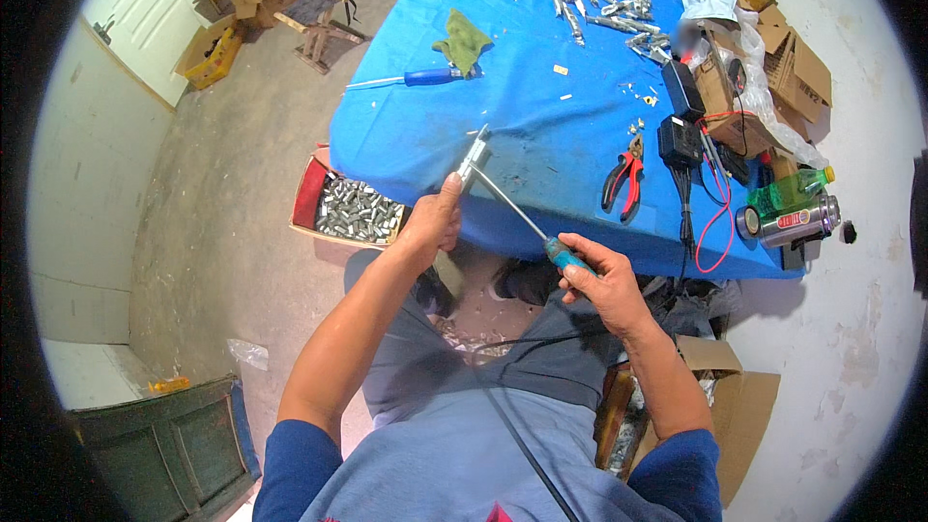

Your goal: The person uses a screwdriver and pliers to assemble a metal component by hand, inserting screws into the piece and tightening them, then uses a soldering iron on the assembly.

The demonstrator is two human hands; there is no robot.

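Observation:
My left hand [435, 219] is closed around the lower end of a slim silver metal piece [473, 160], which points up and away over the near edge of the blue-covered table [406, 135]. A thin tip sticks out of its far end. In my right hand [611, 282] is a screwdriver [561, 253] with a teal handle, gripped between thumb and fingers. Its long shaft slants up to the left, and the blade meets the side of the metal piece. To the right lie red-and-black pliers [626, 179]. Farther off rests a second screwdriver [425, 76] with a blue handle.
Many silver metal pieces [604, 0] cover the table's far end, near green cloths [464, 42]. Black power adapters [681, 142], a green bottle [785, 195] and a steel flask [802, 223] line the right side. A red-walled box [307, 195] of small metal parts stands at left.

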